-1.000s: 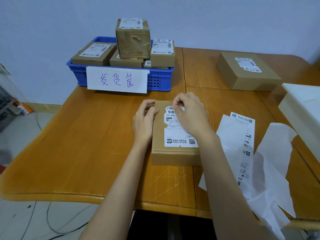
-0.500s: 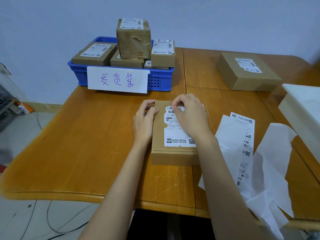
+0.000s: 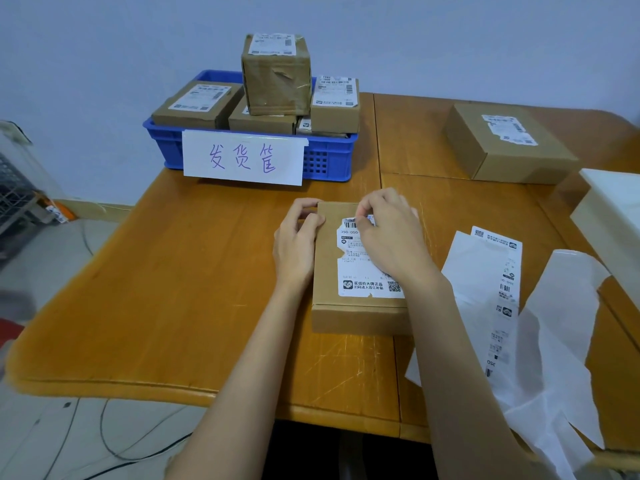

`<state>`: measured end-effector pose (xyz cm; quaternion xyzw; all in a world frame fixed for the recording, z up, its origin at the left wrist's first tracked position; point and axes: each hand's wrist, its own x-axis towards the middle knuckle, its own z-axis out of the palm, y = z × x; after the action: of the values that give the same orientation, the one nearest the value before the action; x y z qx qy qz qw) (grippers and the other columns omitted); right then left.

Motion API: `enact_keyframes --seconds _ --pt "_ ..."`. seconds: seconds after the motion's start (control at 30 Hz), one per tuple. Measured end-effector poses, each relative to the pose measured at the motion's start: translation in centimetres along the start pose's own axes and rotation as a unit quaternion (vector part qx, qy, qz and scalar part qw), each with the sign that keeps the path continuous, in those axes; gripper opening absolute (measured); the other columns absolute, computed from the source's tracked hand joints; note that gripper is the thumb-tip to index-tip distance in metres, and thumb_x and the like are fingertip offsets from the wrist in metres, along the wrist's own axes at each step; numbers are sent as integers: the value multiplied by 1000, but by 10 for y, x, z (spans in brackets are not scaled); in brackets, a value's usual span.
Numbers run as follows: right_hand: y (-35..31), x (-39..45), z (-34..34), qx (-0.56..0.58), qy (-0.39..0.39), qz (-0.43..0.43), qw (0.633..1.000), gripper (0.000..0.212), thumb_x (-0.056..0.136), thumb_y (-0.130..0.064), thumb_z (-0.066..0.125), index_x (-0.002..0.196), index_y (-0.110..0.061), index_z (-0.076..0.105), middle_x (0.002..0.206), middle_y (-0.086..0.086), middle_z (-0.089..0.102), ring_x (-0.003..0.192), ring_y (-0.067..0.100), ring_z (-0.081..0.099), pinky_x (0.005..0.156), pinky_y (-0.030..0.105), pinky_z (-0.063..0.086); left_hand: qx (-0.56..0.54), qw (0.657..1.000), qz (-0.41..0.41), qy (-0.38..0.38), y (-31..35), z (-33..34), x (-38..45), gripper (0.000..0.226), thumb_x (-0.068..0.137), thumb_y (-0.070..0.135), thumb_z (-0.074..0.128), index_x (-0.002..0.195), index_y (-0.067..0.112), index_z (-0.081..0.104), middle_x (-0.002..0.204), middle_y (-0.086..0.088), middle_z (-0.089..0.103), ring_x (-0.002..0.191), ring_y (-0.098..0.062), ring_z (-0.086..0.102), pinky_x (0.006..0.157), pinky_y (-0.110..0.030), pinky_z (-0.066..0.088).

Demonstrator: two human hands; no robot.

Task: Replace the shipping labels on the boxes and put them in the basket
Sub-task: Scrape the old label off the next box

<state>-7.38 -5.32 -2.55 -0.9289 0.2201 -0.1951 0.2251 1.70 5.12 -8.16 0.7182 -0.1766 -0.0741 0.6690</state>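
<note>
A flat cardboard box [image 3: 327, 268] lies on the wooden table in front of me, with a torn white shipping label [image 3: 360, 278] on its top. My left hand [image 3: 298, 244] grips the box's far left corner, fingers curled over the edge. My right hand [image 3: 391, 233] rests over the label, and its fingertips pinch the label's top edge near the barcode. The blue basket [image 3: 329, 157] stands at the back, holding several labelled boxes and carrying a white handwritten sign [image 3: 242, 157].
Another labelled cardboard box [image 3: 509, 143] sits at the back right. A strip of labels with white backing paper [image 3: 502, 306] lies to the right of my arm. A white box [image 3: 616, 216] stands at the right edge. Cables run across the floor below.
My right hand's fingertips have slid a little toward me along the label's top edge. The left hand and the box stay put.
</note>
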Motion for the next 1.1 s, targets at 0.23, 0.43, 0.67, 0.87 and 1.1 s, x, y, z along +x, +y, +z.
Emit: enact_keyframes --seconds 0.23,0.43,0.67,0.87,1.1 --pt "-5 -7 -7 47 -12 -7 999 28 96 -20 56 121 -33 56 125 -10 55 120 11 44 101 30 26 2 1000 -1 -1 1 -1 1 28 79 37 50 100 28 67 92 10 69 80 -12 59 78 -40 46" --pt "-4 -7 -5 28 -9 -14 999 9 95 -22 57 92 -29 62 120 -10 56 118 12 44 93 25 20 5 1000 -1 1 4 0 -2 28 79 37 50 99 28 66 91 11 68 79 -12 59 77 -40 46" --pt "-5 -10 -10 68 -14 -8 998 13 93 -13 58 87 -23 63 125 -6 58 119 14 45 97 29 26 7 1000 1 4 4 -1 -2 27 79 38 50 99 29 66 90 9 69 76 -14 58 77 -45 47" --pt "-5 -9 -12 137 1 31 990 21 92 -8 55 84 -19 71 128 -4 63 130 15 46 109 40 33 20 1000 1 -4 2 -2 -2 25 77 45 49 96 38 64 93 8 69 85 -20 64 82 -54 50" --pt "-5 -10 -15 200 6 58 978 25 90 -5 59 83 -23 75 122 -3 66 127 6 48 100 12 32 18 1000 -4 0 2 -1 -2 25 79 41 50 98 35 65 92 8 69 83 -17 62 84 -53 50"
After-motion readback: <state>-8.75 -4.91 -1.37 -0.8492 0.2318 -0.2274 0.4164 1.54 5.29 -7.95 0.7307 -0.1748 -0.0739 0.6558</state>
